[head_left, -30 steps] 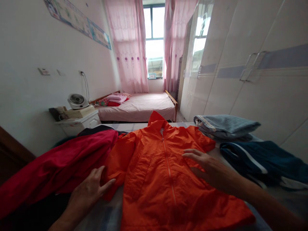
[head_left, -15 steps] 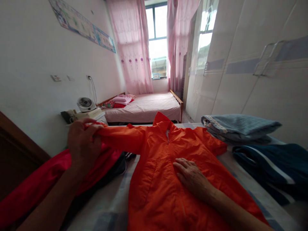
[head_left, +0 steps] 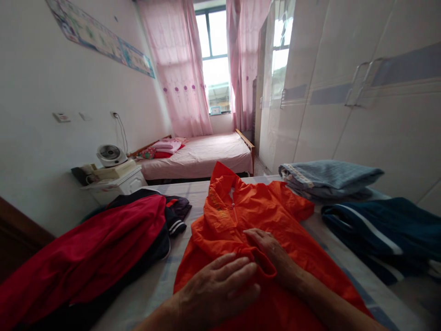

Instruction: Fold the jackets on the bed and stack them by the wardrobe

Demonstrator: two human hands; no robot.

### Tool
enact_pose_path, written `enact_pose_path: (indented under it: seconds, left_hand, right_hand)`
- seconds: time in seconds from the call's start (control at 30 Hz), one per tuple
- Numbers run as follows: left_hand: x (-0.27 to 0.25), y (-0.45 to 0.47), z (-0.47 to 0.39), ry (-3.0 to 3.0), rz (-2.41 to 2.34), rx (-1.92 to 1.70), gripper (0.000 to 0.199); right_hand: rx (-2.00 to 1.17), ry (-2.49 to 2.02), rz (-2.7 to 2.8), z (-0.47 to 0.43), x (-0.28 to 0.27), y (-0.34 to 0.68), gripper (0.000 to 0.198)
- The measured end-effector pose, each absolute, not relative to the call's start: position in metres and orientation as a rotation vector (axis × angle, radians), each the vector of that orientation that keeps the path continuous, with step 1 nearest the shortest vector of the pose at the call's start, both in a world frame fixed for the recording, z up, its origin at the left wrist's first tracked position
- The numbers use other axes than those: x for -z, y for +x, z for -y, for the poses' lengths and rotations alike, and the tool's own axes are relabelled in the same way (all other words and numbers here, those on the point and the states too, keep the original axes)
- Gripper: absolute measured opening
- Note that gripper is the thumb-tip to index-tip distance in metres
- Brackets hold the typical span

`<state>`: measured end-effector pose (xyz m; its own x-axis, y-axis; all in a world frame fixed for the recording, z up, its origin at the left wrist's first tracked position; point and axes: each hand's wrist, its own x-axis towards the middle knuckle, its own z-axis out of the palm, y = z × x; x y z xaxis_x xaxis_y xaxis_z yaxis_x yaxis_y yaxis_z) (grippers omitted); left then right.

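Observation:
An orange zip-up jacket (head_left: 292,257) lies front up on the bed before me, its collar pointing away. Its left-side sleeve is folded inward across the chest, and the cuff opening sits between my hands. My left hand (head_left: 220,285) is over that sleeve near the cuff, fingers extended and slightly apart, with nothing gripped. Flat on the jacket's front, beside the zip, rests my right hand (head_left: 272,253); its fingers are stretched out and partly behind the cuff.
At left lies a red and dark jacket (head_left: 113,243). Folded blue-grey trousers (head_left: 330,177) and dark teal clothing with white stripes (head_left: 382,234) lie at right. Beyond stand a pink-sheeted bed (head_left: 206,156), a small fan (head_left: 112,155) on a cabinet, and a white wardrobe (head_left: 330,133).
My left hand has brought the outstretched sleeve inward over the jacket's chest and let go of its cuff. My right hand stays on the front. The view has shifted slightly right.

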<state>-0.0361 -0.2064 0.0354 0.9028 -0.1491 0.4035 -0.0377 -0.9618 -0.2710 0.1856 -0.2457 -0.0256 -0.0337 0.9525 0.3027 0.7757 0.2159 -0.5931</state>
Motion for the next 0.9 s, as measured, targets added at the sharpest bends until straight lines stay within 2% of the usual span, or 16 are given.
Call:
enact_pose_path:
  seconds: [0.17, 0.33, 0.5, 0.57, 0.63, 0.73, 0.83, 0.9]
  left_hand:
    - [-0.011, -0.056, 0.194, -3.015, 0.174, 0.675, 0.024]
    - [-0.004, -0.076, 0.179, -2.986, 0.430, 0.804, 0.022]
    - [0.000, -0.085, 0.163, -2.988, 0.756, 0.925, 0.025]
    - [0.008, -0.084, 0.157, -2.939, 0.881, 0.958, 0.029]
    - [0.020, -0.084, 0.151, -2.863, 1.010, 0.947, 0.041]
    - [0.040, -0.087, 0.145, -2.814, 1.188, 0.796, 0.057]
    - [0.053, -0.092, 0.143, -2.831, 1.289, 0.612, 0.056]
    - [0.053, -0.094, 0.142, -2.835, 1.312, 0.567, 0.054]
  right_hand:
    - [-0.414, -1.705, 1.612, 0.248, 0.004, 0.185, 0.033]
    - [-0.711, -1.900, 1.711, 0.269, -0.027, 0.180, 0.035]
    - [-0.832, -1.890, 1.842, 0.281, -0.021, 0.160, 0.013]
    - [-0.793, -1.814, 1.833, 0.275, -0.023, 0.156, 0.011]
    - [-0.709, -1.732, 1.764, 0.266, -0.034, 0.156, 0.009]
    - [-0.484, -1.639, 1.626, 0.252, -0.061, 0.168, 0.010]
    - [-0.170, -1.735, 1.556, 0.246, -0.068, 0.187, 0.015]
    - [-0.078, -1.944, 1.614, 0.248, -0.056, 0.202, 0.015]
